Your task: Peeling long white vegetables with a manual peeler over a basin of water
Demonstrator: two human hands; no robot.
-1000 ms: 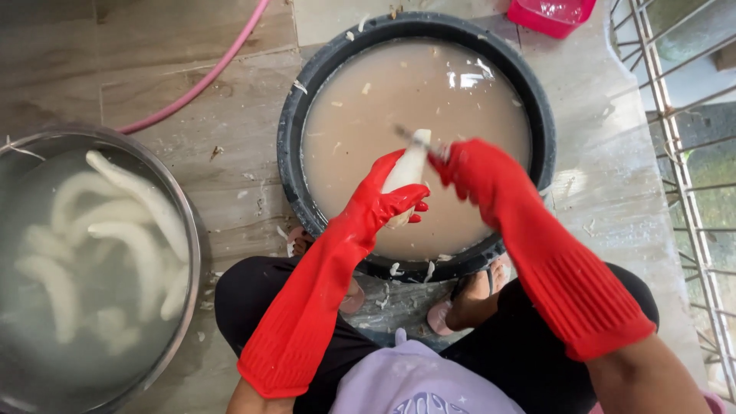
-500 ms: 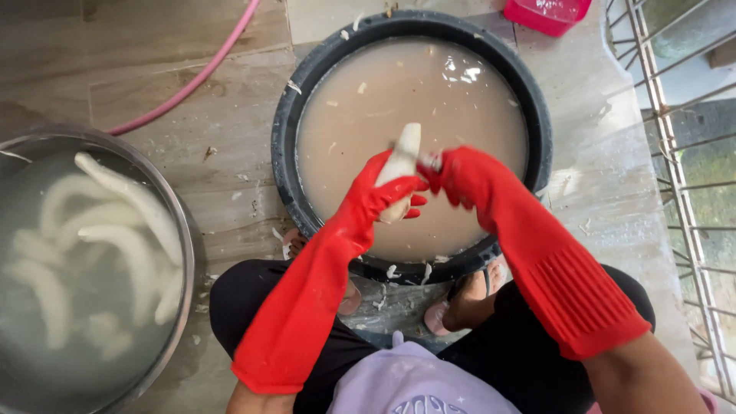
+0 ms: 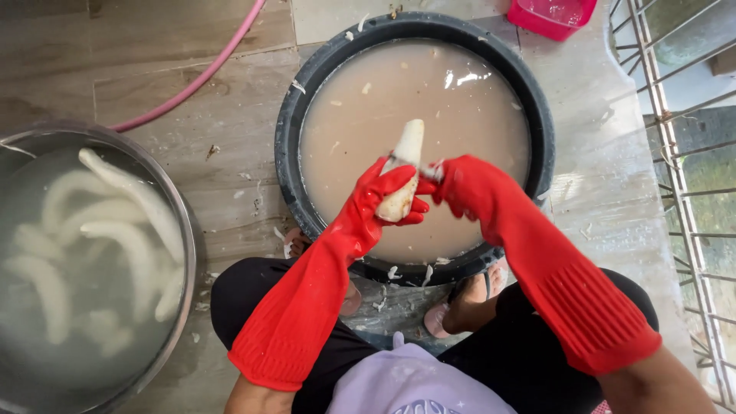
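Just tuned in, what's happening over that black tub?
A person in long red gloves crouches over a black tub of murky brown water. The left hand grips a pale peeled root above the water, while the right hand works a small blade against its side. White peelings lie on the tub rim and the floor. To the left, a steel basin holds more peeled roots in clear water. A pink hose and a red container lie beyond.
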